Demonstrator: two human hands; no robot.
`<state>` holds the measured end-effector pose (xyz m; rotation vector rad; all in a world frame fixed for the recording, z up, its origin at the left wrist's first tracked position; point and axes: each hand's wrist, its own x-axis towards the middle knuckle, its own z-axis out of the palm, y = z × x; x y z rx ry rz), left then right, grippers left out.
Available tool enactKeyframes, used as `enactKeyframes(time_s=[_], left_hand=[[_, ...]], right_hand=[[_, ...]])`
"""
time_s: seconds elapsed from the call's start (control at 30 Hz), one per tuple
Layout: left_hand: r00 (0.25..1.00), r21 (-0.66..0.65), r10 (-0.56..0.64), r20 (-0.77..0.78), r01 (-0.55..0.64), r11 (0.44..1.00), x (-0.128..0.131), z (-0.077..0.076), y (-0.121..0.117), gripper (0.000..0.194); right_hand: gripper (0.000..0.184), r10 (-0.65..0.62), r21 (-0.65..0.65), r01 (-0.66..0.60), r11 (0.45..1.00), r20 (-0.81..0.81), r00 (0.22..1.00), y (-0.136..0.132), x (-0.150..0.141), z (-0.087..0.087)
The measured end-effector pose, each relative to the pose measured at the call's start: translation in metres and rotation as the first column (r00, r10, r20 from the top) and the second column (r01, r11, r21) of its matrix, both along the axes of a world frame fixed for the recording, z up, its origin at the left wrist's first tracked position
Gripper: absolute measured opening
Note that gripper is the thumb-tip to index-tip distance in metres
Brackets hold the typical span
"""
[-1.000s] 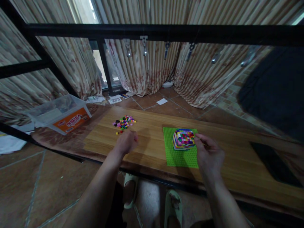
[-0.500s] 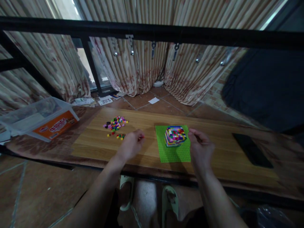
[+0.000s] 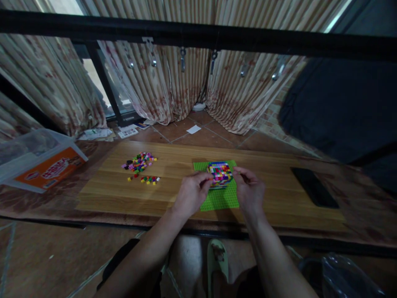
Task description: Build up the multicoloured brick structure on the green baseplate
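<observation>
A block built from many-coloured toy bricks (image 3: 221, 171) stands on a green studded baseplate (image 3: 218, 200). At its left side is my left hand (image 3: 192, 192), thumb and forefinger pinched on a tiny toy brick that their tips mostly cover. My right hand (image 3: 250, 190) is by the right side of the block with its fingers closed in a pinch; whatever lies between them is hidden. To the left, a pile of loose small bricks (image 3: 141, 162) lies on the wooden board, with a short scatter of bricks (image 3: 150, 180) in front of it.
The wooden board (image 3: 111, 192) rests on a cloth-covered table. A clear plastic box (image 3: 46, 163) with an orange label stands at the left, and a dark flat phone-like slab (image 3: 314, 187) lies at the right. A black bar (image 3: 198, 35) with hooks crosses above.
My left hand has moved right, from near the loose bricks to the left side of the brick block. My right hand stays by the block's right side. The view has shifted slightly right.
</observation>
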<state>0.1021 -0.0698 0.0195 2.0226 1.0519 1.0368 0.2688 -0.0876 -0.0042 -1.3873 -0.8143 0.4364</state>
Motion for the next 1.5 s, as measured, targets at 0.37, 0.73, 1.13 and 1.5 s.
enactKeyframes(time_s=[0.37, 0.73, 1.13, 1.5], left_hand=[[0.99, 0.172, 0.063, -0.13, -0.04, 0.984, 0.01, -0.011, 0.001, 0.02], [0.989, 0.03, 0.129, -0.066, -0.128, 0.991, 0.016, -0.012, 0.0, 0.03], [0.995, -0.049, 0.094, -0.027, -0.095, 0.994, 0.014, -0.005, -0.003, 0.025], [0.922, -0.466, 0.177, 0.344, 0.004, 0.885, 0.024, -0.008, 0.01, 0.022]], right_hand=[[0.018, -0.007, -0.016, 0.007, 1.0, -0.008, 1.0, -0.002, -0.001, 0.005], [0.019, 0.018, -0.047, -0.018, 0.999, -0.003, 1.0, -0.005, -0.003, 0.008], [0.024, 0.044, -0.091, -0.044, 0.995, 0.004, 0.999, -0.005, -0.003, 0.007], [0.026, 0.089, -0.127, -0.088, 0.988, 0.001, 0.996, -0.003, -0.003, 0.002]])
